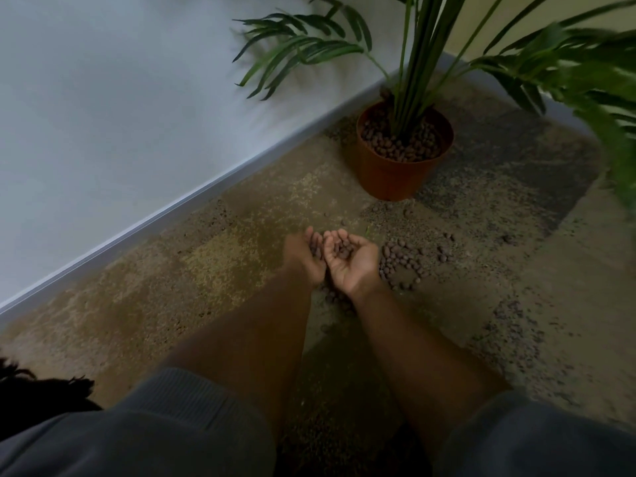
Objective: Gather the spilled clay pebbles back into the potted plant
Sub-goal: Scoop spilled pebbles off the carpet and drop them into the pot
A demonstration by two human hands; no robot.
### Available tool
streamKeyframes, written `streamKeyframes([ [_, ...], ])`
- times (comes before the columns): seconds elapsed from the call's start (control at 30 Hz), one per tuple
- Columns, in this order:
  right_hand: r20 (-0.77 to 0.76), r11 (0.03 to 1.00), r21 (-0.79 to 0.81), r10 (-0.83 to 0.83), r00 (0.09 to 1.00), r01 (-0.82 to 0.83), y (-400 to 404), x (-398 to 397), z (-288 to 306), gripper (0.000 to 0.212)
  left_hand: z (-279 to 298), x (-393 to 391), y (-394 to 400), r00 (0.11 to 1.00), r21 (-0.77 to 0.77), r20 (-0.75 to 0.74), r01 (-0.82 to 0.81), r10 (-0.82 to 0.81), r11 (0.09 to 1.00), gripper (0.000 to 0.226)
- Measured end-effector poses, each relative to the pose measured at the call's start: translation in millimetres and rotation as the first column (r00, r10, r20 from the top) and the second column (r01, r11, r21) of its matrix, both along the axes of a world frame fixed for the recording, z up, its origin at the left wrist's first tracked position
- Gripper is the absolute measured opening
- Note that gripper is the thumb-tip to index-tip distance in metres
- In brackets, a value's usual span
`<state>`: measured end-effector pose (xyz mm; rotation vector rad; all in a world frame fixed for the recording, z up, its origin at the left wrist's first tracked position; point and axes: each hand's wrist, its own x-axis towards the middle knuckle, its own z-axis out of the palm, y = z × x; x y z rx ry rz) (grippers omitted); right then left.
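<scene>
My left hand [305,256] and my right hand [351,261] are pressed side by side, palms up and cupped, above the carpet. Both hold brown clay pebbles [343,250] in the hollow between them. More spilled pebbles [401,258] lie in a loose patch on the carpet just right of my right hand, and a few show under my wrists. The terracotta pot [389,177] stands farther ahead near the wall, filled with pebbles around the green plant stems [413,80].
A white wall with a pale skirting board [172,215] runs diagonally on the left. Mottled brown and grey carpet [206,256] covers the floor. Long palm fronds [585,74] hang over the right side. Stray pebbles [447,237] lie further right.
</scene>
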<state>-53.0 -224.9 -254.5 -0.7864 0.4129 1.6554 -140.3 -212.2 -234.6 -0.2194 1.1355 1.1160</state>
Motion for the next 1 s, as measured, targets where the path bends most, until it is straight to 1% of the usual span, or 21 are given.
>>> streamKeyframes([
  [0.07,0.027,0.999,0.023,-0.039,0.999,0.038,4.4,3.0,9.5,0.028,11.8,15.0,8.2,0.996,0.037,0.080,-0.050,0.047,0.998,0.030],
  [0.13,0.088,0.997,0.055,-0.064,0.994,0.059,12.2,9.4,20.0,0.031,21.7,27.4,16.7,0.989,0.078,0.136,-0.070,0.059,0.994,0.028],
  [0.17,0.121,0.996,0.066,-0.072,0.990,0.064,16.6,13.0,26.0,0.031,25.8,33.2,21.1,0.988,0.094,0.141,-0.083,0.069,0.992,0.027],
  [0.23,0.170,0.994,0.070,-0.100,0.980,0.089,26.4,19.9,38.3,0.032,32.0,44.5,32.0,0.989,0.134,0.127,-0.097,0.080,0.986,0.036],
  [0.3,0.208,0.989,0.075,-0.143,0.968,0.130,37.4,28.3,51.1,0.033,40.5,56.4,45.5,0.991,0.184,0.119,-0.087,0.066,0.979,0.039],
  [0.4,0.232,0.977,0.099,-0.209,0.950,0.191,53.3,42.5,71.4,0.033,56.8,74.3,67.4,0.995,0.239,0.103,-0.026,0.001,0.971,0.043],
  [0.47,0.242,0.967,0.125,-0.245,0.939,0.220,63.9,52.1,86.6,0.033,69.9,85.4,81.1,0.995,0.284,0.077,0.043,-0.068,0.958,0.048],
  [0.6,0.256,0.950,0.172,-0.298,0.919,0.261,88.4,68.4,116.0,0.033,93.5,105.2,108.9,0.985,0.373,0.051,0.134,-0.164,0.918,0.047],
  [0.67,0.232,0.941,0.228,-0.300,0.925,0.248,99.3,75.4,127.6,0.039,100.8,112.7,120.2,0.976,0.401,0.039,0.183,-0.216,0.897,0.045],
  [0.77,0.183,0.927,0.302,-0.284,0.941,0.221,110.6,88.2,137.5,0.056,106.4,118.6,131.0,0.952,0.422,-0.003,0.279,-0.306,0.863,0.039],
  [0.83,0.172,0.918,0.338,-0.277,0.945,0.207,113.8,93.6,142.0,0.059,104.8,120.0,134.8,0.923,0.431,-0.024,0.356,-0.384,0.829,0.041],
  [0.93,0.152,0.907,0.371,-0.272,0.950,0.200,114.4,95.0,142.8,0.058,104.1,119.3,135.8,0.915,0.432,-0.011,0.369,-0.404,0.823,0.052],
  [1.0,0.151,0.912,0.354,-0.276,0.949,0.209,113.3,94.9,139.5,0.055,102.8,117.7,137.2,0.925,0.435,0.002,0.342,-0.381,0.833,0.053],
])
